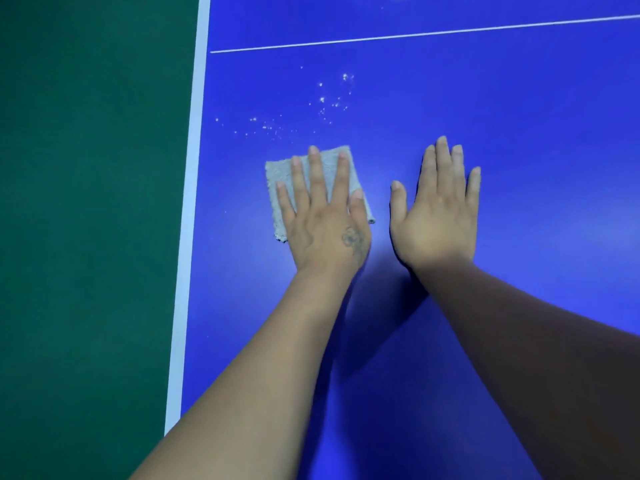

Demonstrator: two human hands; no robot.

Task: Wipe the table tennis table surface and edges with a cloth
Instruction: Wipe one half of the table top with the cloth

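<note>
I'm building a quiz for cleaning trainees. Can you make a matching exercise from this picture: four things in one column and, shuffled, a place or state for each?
Things:
1. cloth
2. left hand
3. right hand
4. white crumbs

Places or states:
A. flat on the bare blue table
B. scattered beyond the fingertips
C. pressing down with spread fingers on the cloth
D. grey, lying flat near the white edge stripe

Pairs: 1-D, 2-C, 3-A, 4-B
</note>
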